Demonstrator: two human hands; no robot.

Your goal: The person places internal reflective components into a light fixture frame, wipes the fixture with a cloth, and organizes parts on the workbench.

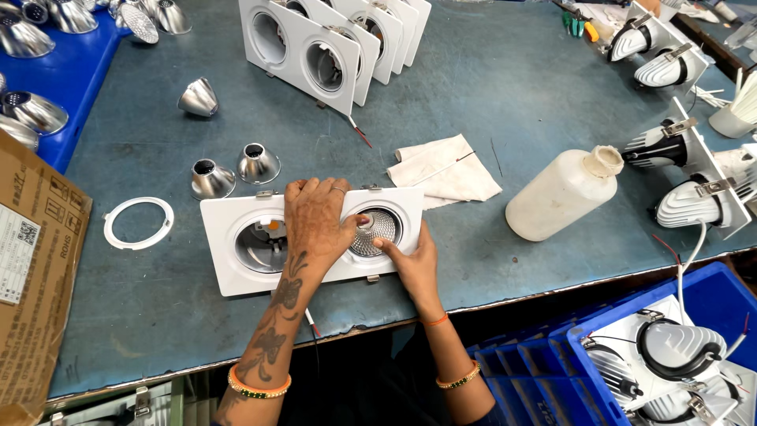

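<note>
White twin-hole downlight frame (pixel 236 272) lies near-centre on blue-grey surface (pixel 512 95). Left hand (pixel 317 217) presses flat, open; right hand (pixel 410 260) pinches ribbed silver reflector (pixel 374 232) in right hole. Seating step; next needs even pressure.

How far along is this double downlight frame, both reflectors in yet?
Not yet. The right opening of the white double frame has a silver reflector seated in it, with the left hand and right hand pressing at it. The left opening has no reflector. Two loose reflectors wait behind the frame. Finished-looking frames lean stacked at the back.
</note>
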